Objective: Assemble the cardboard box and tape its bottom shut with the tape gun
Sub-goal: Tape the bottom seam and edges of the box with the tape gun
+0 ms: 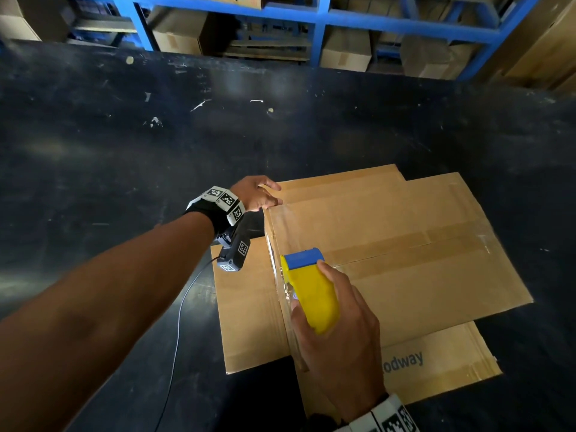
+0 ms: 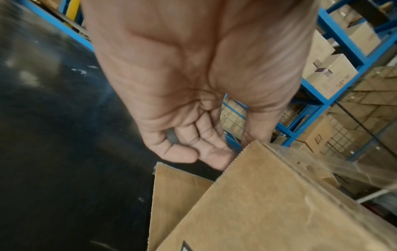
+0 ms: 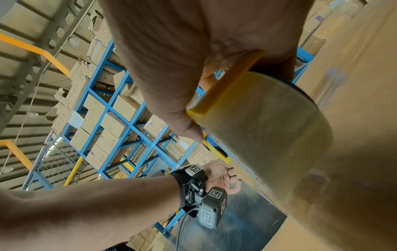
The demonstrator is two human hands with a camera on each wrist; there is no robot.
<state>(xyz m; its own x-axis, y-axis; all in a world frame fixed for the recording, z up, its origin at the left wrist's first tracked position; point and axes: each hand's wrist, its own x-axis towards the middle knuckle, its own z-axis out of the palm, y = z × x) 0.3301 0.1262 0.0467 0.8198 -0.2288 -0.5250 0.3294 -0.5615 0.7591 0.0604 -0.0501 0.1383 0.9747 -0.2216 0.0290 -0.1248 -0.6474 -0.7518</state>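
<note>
The cardboard box point(image 1: 389, 244) stands on the black table with its closed bottom flaps facing up and brown tape along their seam. Its other flaps point(image 1: 246, 307) lie spread flat on the table around it. My right hand point(image 1: 330, 310) grips the yellow and blue tape gun point(image 1: 311, 291), whose blue head sits at the box's left top edge, where clear tape runs down the side. In the right wrist view the tape roll point(image 3: 268, 127) lies against the box wall point(image 3: 354, 84). My left hand point(image 1: 261, 194) holds the far left corner, thumb on top, fingers point(image 2: 214, 159) against the side.
The black table point(image 1: 187, 135) stretches wide to the left and beyond the box. Blue shelving point(image 1: 318, 23) stacked with cartons lines the far side. A thin cable point(image 1: 180, 322) hangs from the left wrist camera over the table.
</note>
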